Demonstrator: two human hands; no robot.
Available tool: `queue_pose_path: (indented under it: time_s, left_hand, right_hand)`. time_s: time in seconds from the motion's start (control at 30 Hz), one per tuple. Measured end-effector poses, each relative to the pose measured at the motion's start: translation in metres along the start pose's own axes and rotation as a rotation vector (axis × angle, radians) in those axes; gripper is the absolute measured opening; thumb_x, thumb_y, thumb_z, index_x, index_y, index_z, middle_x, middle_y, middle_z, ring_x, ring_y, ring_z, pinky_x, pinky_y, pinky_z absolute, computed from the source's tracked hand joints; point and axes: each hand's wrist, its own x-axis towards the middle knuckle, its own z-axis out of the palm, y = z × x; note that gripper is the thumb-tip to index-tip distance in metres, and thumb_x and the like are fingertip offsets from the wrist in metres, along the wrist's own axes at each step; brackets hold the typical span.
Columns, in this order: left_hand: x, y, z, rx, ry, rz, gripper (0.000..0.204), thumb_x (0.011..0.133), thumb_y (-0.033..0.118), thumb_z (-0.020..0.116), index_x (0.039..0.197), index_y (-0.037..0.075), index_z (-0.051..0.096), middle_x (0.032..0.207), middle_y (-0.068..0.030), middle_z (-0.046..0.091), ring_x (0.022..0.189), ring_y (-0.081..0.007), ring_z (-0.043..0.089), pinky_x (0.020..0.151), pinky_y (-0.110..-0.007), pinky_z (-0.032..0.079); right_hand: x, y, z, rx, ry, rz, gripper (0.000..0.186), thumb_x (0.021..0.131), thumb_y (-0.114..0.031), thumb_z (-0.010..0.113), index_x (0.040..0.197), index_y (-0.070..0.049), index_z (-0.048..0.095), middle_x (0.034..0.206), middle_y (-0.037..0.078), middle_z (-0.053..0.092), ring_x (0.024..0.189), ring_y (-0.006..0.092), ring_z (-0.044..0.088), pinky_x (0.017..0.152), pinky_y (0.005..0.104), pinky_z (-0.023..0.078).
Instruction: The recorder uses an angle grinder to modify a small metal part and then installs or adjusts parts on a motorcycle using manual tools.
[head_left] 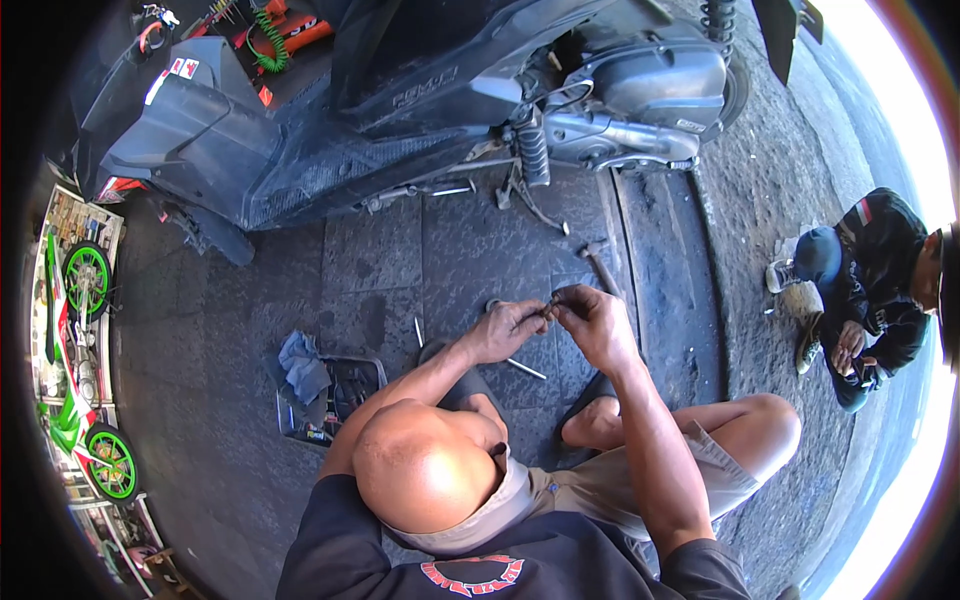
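My left hand (508, 330) and my right hand (597, 325) meet in front of my knees, over the dark tiled floor. Both are closed, fingertips pinched together around a small dark part (549, 310), too small to name. Grime darkens the fingers. Just beyond my right hand a hammer (600, 266) lies on the floor. Beneath my hands, a thin metal rod (526, 369) rests near my feet, and another slim metal piece (418, 330) lies to the left of my left hand.
A dark scooter (400, 125) stands across the far side, its engine (650, 85) at the right. Left of me sits an open tool case (365, 360) with a blue cloth (303, 367) on it. A person (870, 290) squats at the right. Display shelves (95, 410) stand far left.
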Motion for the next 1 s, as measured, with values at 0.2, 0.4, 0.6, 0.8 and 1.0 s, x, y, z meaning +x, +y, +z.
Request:
queue_pose_path:
  time_s: [0.2,0.4,0.6,0.8,1.0]
  left_hand:
    - [-0.031,-0.016,0.001,-0.044,0.068,-0.065,0.019,0.099,0.014,0.054,0.109,0.0,0.061,0.089,-0.0073,0.069,0.08,-0.013,0.065,0.074,-0.029,0.053]
    - [-0.046,-0.025,-0.008,0.083,0.005,-0.047,0.028,0.097,0.03,0.061,0.099,0.002,0.056,0.075,-0.0065,0.064,0.07,-0.0163,0.066,0.067,-0.031,0.052]
    - [-0.039,0.001,-0.003,-0.168,0.142,0.063,0.029,0.1,0.035,0.055,0.099,0.005,0.055,0.076,-0.0063,0.063,0.069,-0.019,0.065,0.065,-0.031,0.05]
    - [-0.038,-0.006,-0.004,-0.098,0.171,0.184,0.007,0.097,0.01,0.056,0.096,0.003,0.053,0.078,-0.0084,0.056,0.067,-0.0232,0.058,0.066,-0.033,0.047]
    - [-0.033,-0.013,0.001,-0.153,0.183,0.2,0.02,0.102,0.022,0.052,0.1,0.002,0.055,0.083,-0.0097,0.06,0.077,-0.0253,0.063,0.072,-0.035,0.05]
  right_hand:
    - [0.016,0.035,0.003,0.348,-0.094,0.213,0.018,0.09,-0.008,0.065,0.101,0.007,0.067,0.077,0.009,0.069,0.07,0.0138,0.065,0.065,0.0286,0.053]
    - [0.032,0.11,0.036,-0.247,-0.058,0.343,0.042,0.09,-0.035,0.069,0.082,0.007,0.064,0.066,0.019,0.065,0.059,0.0283,0.066,0.059,0.0415,0.051]
    - [0.044,0.159,0.106,-0.38,-0.118,0.044,0.021,0.087,-0.022,0.064,0.1,-0.005,0.066,0.101,0.019,0.068,0.09,0.0407,0.067,0.077,0.0477,0.053]
    - [0.074,0.143,0.151,-0.584,-0.387,0.106,0.034,0.087,-0.019,0.063,0.12,-0.013,0.056,0.11,0.015,0.057,0.099,0.0399,0.064,0.084,0.0483,0.054]
    - [0.088,0.151,0.15,-0.601,-0.293,0.045,0.022,0.087,-0.016,0.066,0.108,-0.008,0.064,0.098,0.015,0.061,0.095,0.0333,0.066,0.081,0.0433,0.054]
